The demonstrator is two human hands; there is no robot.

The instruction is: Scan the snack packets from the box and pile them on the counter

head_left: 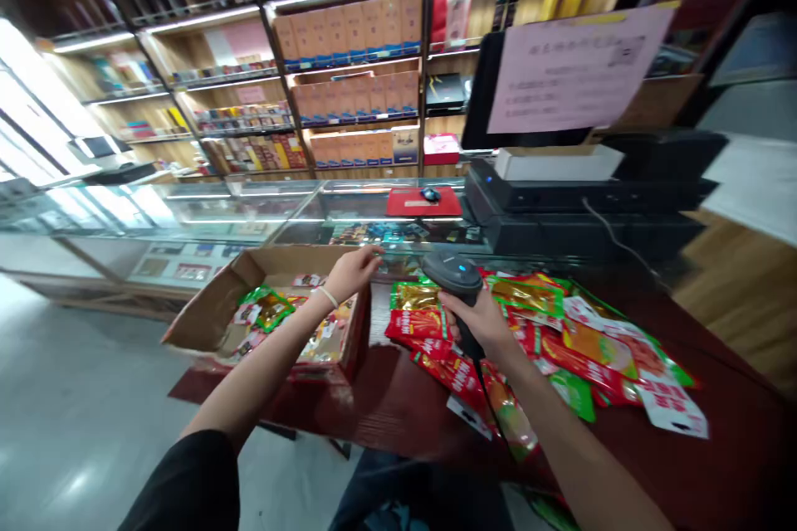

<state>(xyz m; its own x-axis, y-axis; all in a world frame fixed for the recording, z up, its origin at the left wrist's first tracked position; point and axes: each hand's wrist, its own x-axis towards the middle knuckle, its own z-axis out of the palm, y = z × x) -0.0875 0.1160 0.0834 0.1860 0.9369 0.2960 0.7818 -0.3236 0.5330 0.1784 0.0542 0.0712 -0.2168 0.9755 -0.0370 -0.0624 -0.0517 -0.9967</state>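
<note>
My right hand (pixel 482 319) is closed round the handle of a dark barcode scanner (pixel 452 270), whose head points away from me and shows a small blue light. A black cable runs down from its grip. Under and around it lies a spread of red and green snack packets (pixel 579 348) on the dark red table. My left hand (pixel 349 275) hovers over the right rim of an open cardboard box (pixel 205 311), fingers loosely bent and apart, with nothing visible in them. Inside the box are several small packets (pixel 274 307), one with green edges.
A red mouse pad (pixel 402 201) with a mouse lies on the glass display counter (pixel 249 203) ahead. A monitor with a pink paper sheet (pixel 573 70) stands above black till equipment (pixel 560 211) on the right. Stocked shelves (pixel 349 66) line the back.
</note>
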